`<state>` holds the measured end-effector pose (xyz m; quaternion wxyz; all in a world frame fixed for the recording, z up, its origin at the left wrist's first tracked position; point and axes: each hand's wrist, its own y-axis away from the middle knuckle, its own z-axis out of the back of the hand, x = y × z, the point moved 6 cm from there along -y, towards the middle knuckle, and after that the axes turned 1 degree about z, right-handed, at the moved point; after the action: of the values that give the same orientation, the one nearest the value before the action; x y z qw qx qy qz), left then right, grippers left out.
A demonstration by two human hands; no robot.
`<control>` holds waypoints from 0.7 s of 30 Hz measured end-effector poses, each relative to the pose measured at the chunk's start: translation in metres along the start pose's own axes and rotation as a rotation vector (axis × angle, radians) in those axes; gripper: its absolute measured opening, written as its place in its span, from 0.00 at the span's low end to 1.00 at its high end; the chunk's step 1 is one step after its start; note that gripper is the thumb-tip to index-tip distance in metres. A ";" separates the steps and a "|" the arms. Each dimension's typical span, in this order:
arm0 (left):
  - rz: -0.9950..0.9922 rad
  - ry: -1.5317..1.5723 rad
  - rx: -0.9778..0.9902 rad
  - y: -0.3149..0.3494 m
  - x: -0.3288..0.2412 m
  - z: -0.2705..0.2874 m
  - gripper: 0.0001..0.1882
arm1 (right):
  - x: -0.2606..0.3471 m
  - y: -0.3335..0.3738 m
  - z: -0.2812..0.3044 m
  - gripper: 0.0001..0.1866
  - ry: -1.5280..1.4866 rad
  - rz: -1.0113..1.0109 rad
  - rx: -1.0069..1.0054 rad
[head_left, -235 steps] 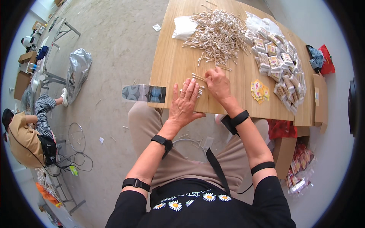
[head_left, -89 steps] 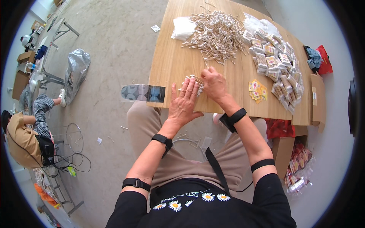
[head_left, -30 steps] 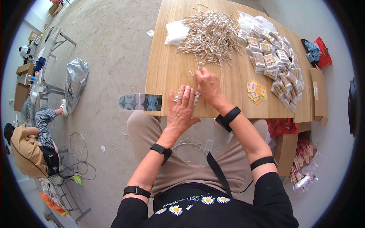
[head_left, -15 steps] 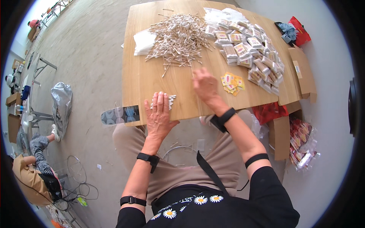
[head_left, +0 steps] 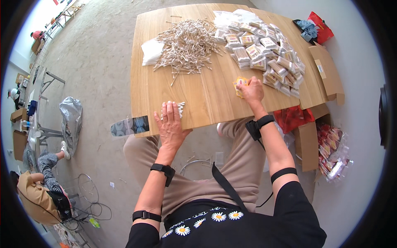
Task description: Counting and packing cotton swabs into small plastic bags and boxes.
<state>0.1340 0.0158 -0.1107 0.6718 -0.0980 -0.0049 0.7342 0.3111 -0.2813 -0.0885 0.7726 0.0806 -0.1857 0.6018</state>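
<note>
My left hand [head_left: 170,124] lies flat near the table's front edge, fingers stretched out over a small row of cotton swabs [head_left: 181,108]. The swabs' white tips show beside its fingers; the rest is covered. To the right, my right hand [head_left: 254,91] is at a small stack of yellow printed cards [head_left: 240,84], its thumb and fingertips pinched together on a card. Farther back rises a big loose heap of cotton swabs [head_left: 188,43]. Right of the heap is a pile of clear bags packed with swabs [head_left: 264,49].
White plastic bags [head_left: 152,52] lie left of the heap. A dark patterned strip [head_left: 130,126] overhangs the table's left corner. Open cardboard boxes [head_left: 307,146] and a red bag [head_left: 293,120] stand by the right side. Another person [head_left: 41,192] sits at the lower left.
My right hand has moved right, from the middle of the table to the yellow cards. My left hand stays on the swabs. The whole view has shifted slightly.
</note>
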 end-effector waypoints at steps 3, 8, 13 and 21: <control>0.007 0.002 0.000 0.001 0.001 0.001 0.67 | -0.003 -0.001 -0.002 0.23 -0.061 0.002 -0.011; 0.009 0.013 0.002 0.001 0.001 0.002 0.67 | -0.019 -0.009 -0.007 0.15 -0.163 0.025 -0.081; 0.006 0.018 0.011 0.001 0.000 0.002 0.67 | -0.033 -0.017 -0.010 0.11 -0.369 0.048 -0.100; 0.002 0.009 0.019 0.002 0.000 0.004 0.67 | -0.034 -0.023 0.003 0.05 -0.606 0.178 -0.079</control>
<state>0.1320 0.0162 -0.1075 0.6719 -0.0949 0.0054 0.7345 0.3255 -0.3189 -0.0971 0.6289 0.2095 -0.4372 0.6078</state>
